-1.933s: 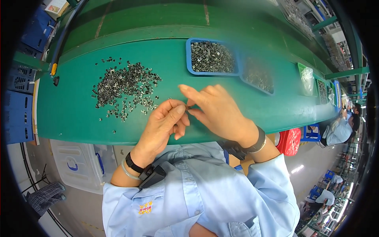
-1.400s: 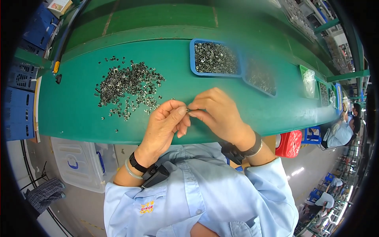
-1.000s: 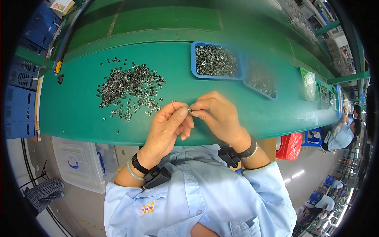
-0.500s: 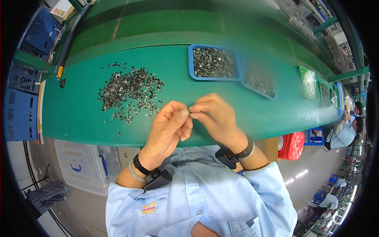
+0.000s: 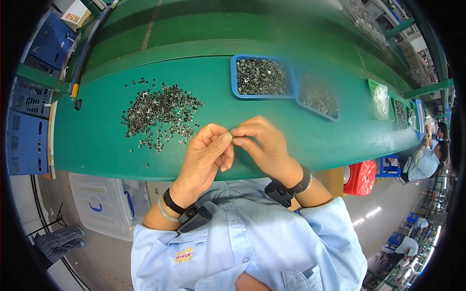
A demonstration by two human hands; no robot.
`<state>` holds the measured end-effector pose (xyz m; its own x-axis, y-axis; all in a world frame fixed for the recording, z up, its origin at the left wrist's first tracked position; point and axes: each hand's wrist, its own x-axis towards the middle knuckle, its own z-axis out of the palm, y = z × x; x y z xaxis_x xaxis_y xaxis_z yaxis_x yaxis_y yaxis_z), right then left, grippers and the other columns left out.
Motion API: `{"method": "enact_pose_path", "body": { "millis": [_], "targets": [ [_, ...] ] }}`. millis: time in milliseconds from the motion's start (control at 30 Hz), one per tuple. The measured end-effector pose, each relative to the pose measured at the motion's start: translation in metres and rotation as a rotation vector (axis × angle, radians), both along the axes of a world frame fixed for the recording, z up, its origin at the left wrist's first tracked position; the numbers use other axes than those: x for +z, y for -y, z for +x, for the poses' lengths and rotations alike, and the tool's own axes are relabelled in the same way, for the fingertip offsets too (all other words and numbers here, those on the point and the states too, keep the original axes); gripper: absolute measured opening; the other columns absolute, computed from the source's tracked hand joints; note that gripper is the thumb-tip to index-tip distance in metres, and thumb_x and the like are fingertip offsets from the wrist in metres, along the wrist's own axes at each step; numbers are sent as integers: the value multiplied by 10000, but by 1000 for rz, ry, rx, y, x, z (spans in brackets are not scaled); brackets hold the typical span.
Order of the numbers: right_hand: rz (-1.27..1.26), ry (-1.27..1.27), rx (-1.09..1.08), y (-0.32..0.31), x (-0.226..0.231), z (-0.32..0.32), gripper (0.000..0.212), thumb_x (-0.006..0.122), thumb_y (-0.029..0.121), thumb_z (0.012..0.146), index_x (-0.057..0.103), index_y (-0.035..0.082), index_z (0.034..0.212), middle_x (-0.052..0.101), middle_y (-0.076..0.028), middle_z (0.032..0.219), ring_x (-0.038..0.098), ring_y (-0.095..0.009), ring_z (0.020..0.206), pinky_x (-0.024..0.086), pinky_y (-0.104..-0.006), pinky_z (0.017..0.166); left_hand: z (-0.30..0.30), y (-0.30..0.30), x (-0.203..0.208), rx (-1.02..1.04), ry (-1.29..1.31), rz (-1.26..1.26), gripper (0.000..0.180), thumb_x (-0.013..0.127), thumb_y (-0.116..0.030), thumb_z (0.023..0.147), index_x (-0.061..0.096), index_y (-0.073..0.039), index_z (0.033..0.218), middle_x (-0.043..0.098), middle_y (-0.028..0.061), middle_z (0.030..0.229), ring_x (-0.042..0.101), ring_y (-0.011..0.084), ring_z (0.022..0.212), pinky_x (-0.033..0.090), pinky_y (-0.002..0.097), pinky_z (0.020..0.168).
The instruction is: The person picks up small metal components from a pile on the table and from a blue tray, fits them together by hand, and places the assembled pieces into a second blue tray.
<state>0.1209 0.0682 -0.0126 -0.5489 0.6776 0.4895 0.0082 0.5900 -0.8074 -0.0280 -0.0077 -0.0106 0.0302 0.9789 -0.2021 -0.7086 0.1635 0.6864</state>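
My left hand [image 5: 206, 153] and my right hand [image 5: 264, 145] meet above the near part of the green tabletop [image 5: 97, 155]. Thumbs and forefingers of both are pinched together around one tiny part [image 5: 233, 137], mostly covered by the fingertips; its kind cannot be made out. Left of the hands lies a loose pile of small dark and shiny metal pieces [image 5: 158, 111], with some strays round it. Beyond my right hand stands a blue tray [image 5: 234, 80] filled with similar small metal pieces. A second blue tray [image 5: 318, 114], blurred, adjoins it on the right and holds small pieces too.
Farther right are a green tray [image 5: 374, 87] with a clear plastic bag [image 5: 381, 102]. Blue crates [image 5: 26, 143] stand at the left edge. A lidded clear plastic box [image 5: 102, 203] and a red stool [image 5: 360, 178] are below table height. Co-workers [image 5: 422, 162] sit far right.
Both hands keep the same pinch at nearly the same spot, with only slight finger movement. The pile and trays look unchanged; the view has shifted a little.
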Motion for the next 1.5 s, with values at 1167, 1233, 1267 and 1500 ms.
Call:
{"method": "enact_pose_path", "body": {
  "millis": [1167, 1233, 1267, 1500],
  "targets": [
    [68, 58, 62, 6, 18, 0, 131, 713, 55, 745, 639, 72, 852, 627, -59, 831, 605, -209, 737, 484, -309, 609, -7, 12, -2, -147, 208, 36, 178, 543, -240, 940, 517, -79, 1013, 508, 48, 655, 417, 136, 468, 322, 264, 435],
    [87, 72, 72, 5, 17, 1, 128, 714, 58, 744, 643, 78, 848, 626, -55, 821, 607, -210, 736, 486, -308, 604, -8, 11, -2, -160, 204, 34, 176, 544, -239, 939, 517, -81, 1012, 508, 47, 653, 423, 137, 470, 323, 266, 435],
    [96, 80, 76, 5, 17, 2, 127, 715, 59, 743, 644, 80, 846, 626, -54, 817, 608, -210, 736, 488, -308, 601, -8, 11, -3, -174, 201, 34, 174, 545, -238, 939, 517, -82, 1011, 508, 45, 652, 429, 139, 472, 325, 267, 436],
    [80, 82, 50, 4, 7, 3, 135, 718, 56, 741, 639, 87, 847, 625, -46, 808, 603, -202, 729, 484, -306, 605, -10, 8, 2, -186, 148, -32, 194, 551, -249, 938, 511, -59, 930, 540, 63, 635, 461, 135, 493, 347, 259, 449]
  ]
}}
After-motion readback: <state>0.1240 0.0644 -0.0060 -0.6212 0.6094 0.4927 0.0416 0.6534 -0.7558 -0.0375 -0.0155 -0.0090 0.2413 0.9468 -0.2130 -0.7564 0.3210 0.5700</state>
